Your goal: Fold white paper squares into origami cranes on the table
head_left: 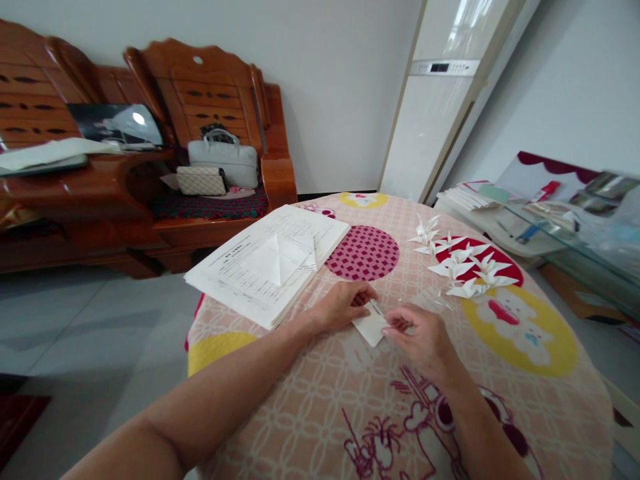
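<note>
Between my hands, just over the table, is a small piece of folded white paper [371, 327] with a strip of print along its upper edge. My left hand [345, 305] pinches its upper left side. At its right edge my right hand [416, 331] closes thumb and fingertips on the paper. To the left lies a stack of printed sheets [240, 280], with a creased white paper square [280, 259] on top. Several folded white paper cranes [463, 263] stand in a group at the far right of the table.
A patterned cloth covers the round table [300, 413]. Wooden armchairs [205, 87] stand behind on the left, one holding a grey handbag [225, 162]. On the right is a glass-topped side table [565, 247] with assorted items; a tall white air conditioner [435, 113] stands at the back.
</note>
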{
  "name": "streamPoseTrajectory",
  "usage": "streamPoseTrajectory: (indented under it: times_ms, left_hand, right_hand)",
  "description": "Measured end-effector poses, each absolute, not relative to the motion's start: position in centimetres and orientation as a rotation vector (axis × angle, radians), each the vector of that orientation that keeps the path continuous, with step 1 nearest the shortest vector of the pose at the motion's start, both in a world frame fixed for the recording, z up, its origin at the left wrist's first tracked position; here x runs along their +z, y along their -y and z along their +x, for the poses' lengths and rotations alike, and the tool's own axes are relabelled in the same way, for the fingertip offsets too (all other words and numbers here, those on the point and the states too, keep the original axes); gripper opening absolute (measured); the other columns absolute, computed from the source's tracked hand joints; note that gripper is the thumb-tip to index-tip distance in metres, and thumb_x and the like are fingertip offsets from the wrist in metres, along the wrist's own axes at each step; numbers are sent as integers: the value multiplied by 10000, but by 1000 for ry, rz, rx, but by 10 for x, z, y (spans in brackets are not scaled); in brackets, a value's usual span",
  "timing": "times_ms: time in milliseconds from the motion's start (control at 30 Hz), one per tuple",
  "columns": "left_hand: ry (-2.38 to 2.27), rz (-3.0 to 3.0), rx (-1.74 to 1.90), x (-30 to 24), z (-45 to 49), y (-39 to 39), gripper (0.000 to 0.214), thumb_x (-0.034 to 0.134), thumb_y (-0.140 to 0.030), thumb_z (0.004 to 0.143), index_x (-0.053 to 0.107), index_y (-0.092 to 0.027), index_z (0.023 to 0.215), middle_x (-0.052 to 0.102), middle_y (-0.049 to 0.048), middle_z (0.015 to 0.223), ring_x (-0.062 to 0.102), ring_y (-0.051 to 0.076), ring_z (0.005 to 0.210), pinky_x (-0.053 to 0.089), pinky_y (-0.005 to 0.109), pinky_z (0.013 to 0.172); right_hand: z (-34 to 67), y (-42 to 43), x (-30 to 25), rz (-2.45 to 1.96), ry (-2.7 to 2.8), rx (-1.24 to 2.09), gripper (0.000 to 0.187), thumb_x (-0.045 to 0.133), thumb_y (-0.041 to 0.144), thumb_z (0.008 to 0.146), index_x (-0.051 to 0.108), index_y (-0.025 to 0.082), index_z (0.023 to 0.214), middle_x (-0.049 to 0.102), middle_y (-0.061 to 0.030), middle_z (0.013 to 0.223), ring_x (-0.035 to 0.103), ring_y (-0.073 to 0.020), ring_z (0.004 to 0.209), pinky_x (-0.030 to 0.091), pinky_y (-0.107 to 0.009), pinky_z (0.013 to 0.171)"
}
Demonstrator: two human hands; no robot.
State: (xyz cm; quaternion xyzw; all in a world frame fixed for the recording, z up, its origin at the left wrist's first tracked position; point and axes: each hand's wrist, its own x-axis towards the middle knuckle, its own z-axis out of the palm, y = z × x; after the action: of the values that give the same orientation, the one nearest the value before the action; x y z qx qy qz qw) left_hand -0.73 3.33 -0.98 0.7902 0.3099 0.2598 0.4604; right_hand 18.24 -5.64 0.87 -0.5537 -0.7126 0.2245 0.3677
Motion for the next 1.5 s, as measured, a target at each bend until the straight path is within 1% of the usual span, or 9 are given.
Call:
streamPoseTrajectory:
  times_ms: [133,233,400,533,767,967,1067,1267,1500]
  left_hand:
    - [-724,1934,655,-12,-5,-38,383,633,-98,697,643,-133,1078,628,16,807,568,129,761,461,233,703]
    - [-699,1908,657,-14,-2,-41,399,643,-94,691,632,-129,1088,627,15,812,573,128,769,467,235,708]
    - [-723,2022,673,-11,1,-39,349,623,-73,689,629,-120,1035,631,29,846,572,134,763,463,245,706]
    - [-717,2269,736,-7,0,-33,289,592,-43,680,642,-136,948,614,60,932,559,162,841,441,257,743]
    - [-664,2309,612,-10,-5,-24,181,529,-53,755,659,-148,838,656,31,796,573,144,757,410,232,711]
    - [-681,2297,553,3,-18,-17,195,532,-87,779,692,-156,868,694,32,841,600,146,777,408,225,727]
    - [-711,2376,466,9,-22,-12,133,603,-158,776,692,-155,874,688,35,830,592,148,740,400,231,692]
    - [-754,2508,450,1,-17,-7,94,597,-189,827,685,-155,826,682,61,857,597,185,863,414,250,775]
    - [-1019,2411,485,0,-12,3,120,620,-258,827,689,-164,855,680,47,841,601,183,831,441,262,766]
  right_hand:
    - [176,57,3,-1341,2120,441,292,718,93,647,663,183,919,667,-86,975,612,-245,921,499,-362,812]
    - [175,57,-2,-1366,2235,346,340,713,67,661,646,182,973,645,-104,1025,584,-265,972,488,-396,849]
    - [177,57,-3,-1360,2315,328,292,693,53,696,640,179,955,631,-102,1023,567,-258,968,486,-394,849]
    - [176,56,-7,-1344,2328,317,248,688,61,712,641,190,918,628,-90,1010,560,-250,970,476,-390,854]
    - [177,55,-6,-1288,2271,378,148,643,70,768,671,197,839,641,-66,936,577,-213,904,478,-338,808]
    - [182,51,-8,-1224,2179,509,116,617,106,810,698,187,832,651,-66,899,598,-198,871,481,-317,776]
    - [183,48,-9,-1219,2144,553,149,579,102,832,703,184,815,650,-65,864,602,-189,836,480,-308,744]
    - [182,46,-6,-1256,2065,603,192,587,33,776,710,181,785,648,-51,832,610,-180,812,469,-286,722]
    - [181,44,-4,-1301,2027,657,149,612,59,794,699,161,728,620,-44,791,595,-165,775,440,-275,699]
